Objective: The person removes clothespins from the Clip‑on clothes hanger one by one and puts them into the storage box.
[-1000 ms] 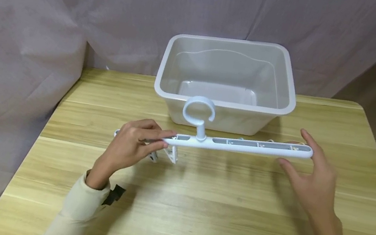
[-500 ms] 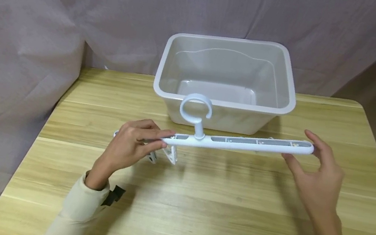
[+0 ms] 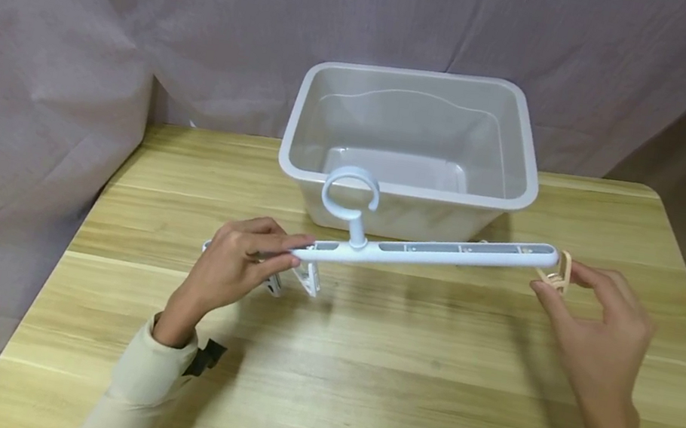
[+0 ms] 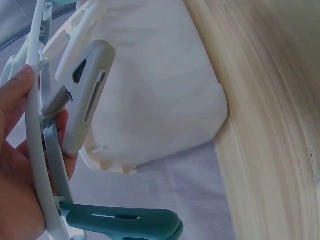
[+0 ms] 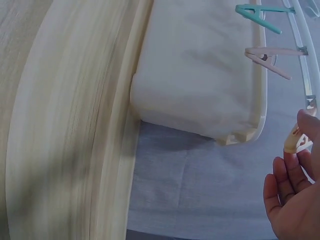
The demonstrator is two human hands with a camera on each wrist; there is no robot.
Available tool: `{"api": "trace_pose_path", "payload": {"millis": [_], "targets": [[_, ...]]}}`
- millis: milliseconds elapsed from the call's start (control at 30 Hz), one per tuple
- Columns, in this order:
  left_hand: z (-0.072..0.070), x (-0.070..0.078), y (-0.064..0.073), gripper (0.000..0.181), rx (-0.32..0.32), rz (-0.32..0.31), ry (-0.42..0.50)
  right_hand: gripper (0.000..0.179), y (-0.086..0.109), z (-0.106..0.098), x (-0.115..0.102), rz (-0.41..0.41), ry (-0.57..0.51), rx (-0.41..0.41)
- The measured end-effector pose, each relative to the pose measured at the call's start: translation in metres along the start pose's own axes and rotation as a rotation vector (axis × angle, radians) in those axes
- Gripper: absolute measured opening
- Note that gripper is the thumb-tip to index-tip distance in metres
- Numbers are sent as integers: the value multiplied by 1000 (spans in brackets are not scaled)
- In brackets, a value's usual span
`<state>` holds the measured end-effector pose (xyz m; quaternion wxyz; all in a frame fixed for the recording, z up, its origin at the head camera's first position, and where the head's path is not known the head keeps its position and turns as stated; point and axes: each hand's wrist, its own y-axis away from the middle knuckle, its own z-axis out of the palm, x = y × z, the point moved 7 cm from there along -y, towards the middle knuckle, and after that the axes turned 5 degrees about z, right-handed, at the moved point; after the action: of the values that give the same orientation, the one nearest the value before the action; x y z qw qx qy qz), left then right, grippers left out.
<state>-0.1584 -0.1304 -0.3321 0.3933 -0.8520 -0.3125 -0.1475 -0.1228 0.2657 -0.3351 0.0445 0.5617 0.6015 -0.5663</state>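
Note:
My left hand point(image 3: 232, 256) grips the left part of a white clip hanger point(image 3: 446, 257), held above the table with its right end tilted up and its round hook point(image 3: 327, 194) upward. At the right end, my right hand point(image 3: 604, 336) pinches a pale yellow clothespin point(image 3: 563, 274) between thumb and fingers. In the right wrist view, a teal clothespin point(image 5: 257, 18) and a pink one point(image 5: 270, 62) hang further along the bar. Dark green point(image 4: 130, 223), grey point(image 4: 92, 97) and white clothespins point(image 4: 82, 37) show around my left hand in the left wrist view.
Behind the hanger, a light grey plastic bin point(image 3: 489, 203) stands near the back of the wooden table point(image 3: 367, 387). A grey cloth point(image 3: 246, 21) hangs behind the table and down its left side.
My right hand has shifted right and now pinches the yellow clothespin, seen past the bar's end. The hanger's right end has risen and the hook has moved slightly left. My left hand keeps its grip.

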Motion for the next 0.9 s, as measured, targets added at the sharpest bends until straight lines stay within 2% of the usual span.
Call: {"api": "trace_pose_path", "payload": {"millis": [200, 400, 533, 900], "targets": [[0, 0, 0, 30, 4, 4, 13, 38, 2, 0, 3, 45, 23, -4], [3, -1, 3, 31, 1, 15, 22, 43, 8, 0, 4, 95, 32, -61], [4, -1, 4, 31, -2, 8, 23, 44, 8, 0, 1, 76, 63, -81], [2, -2, 1, 31, -4, 2, 14, 31, 2, -1, -4, -5, 51, -102]]}}
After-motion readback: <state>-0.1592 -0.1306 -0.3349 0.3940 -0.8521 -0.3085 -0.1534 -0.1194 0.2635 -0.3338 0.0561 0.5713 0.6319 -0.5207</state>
